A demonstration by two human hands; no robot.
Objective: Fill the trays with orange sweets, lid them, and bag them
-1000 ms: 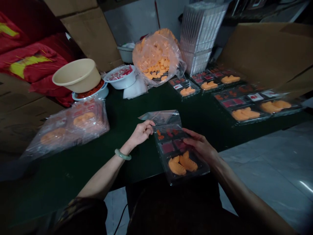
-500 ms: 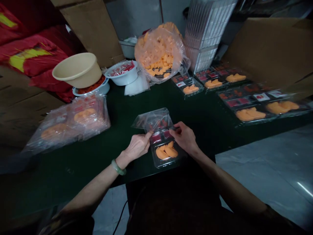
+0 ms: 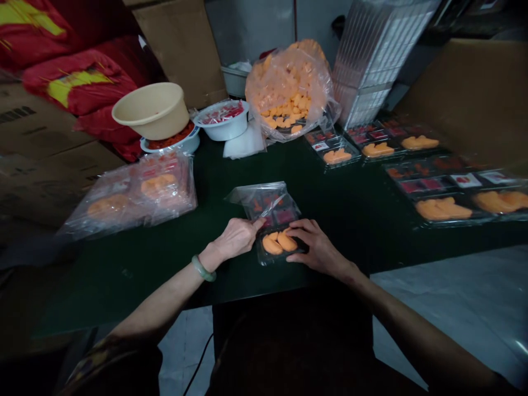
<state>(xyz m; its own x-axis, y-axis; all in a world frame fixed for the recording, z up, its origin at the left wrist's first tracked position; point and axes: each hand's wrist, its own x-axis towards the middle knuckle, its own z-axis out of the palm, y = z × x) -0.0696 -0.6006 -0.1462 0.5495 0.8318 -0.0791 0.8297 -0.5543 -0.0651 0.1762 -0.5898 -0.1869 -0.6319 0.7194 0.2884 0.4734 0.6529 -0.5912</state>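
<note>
A clear plastic tray (image 3: 273,259) lies on the green table before me, its upper part inside a clear plastic bag (image 3: 270,191). Two orange moulded pieces (image 3: 273,243) fill its near compartment, with small red packets and reddish bits farther up. At the bag's left edge, my left hand (image 3: 237,237) is closed in a pinch on the film; its wrist carries a pale green bangle (image 3: 203,269). My right hand (image 3: 315,246) grips the tray's near right side, fingertips by the right orange piece and thumb lower down.
Bagged trays (image 3: 165,190) lie left. Behind stand a cream basin (image 3: 150,113), a white basin (image 3: 225,129) of red packets and a big bag (image 3: 289,91) of orange pieces. Filled trays (image 3: 443,209) lie right, below a tall stack of clear trays (image 3: 375,66).
My right hand has moved down from the bag's upper right edge to the tray's near right side. More of the tray is inside the bag. The view has shifted slightly left.
</note>
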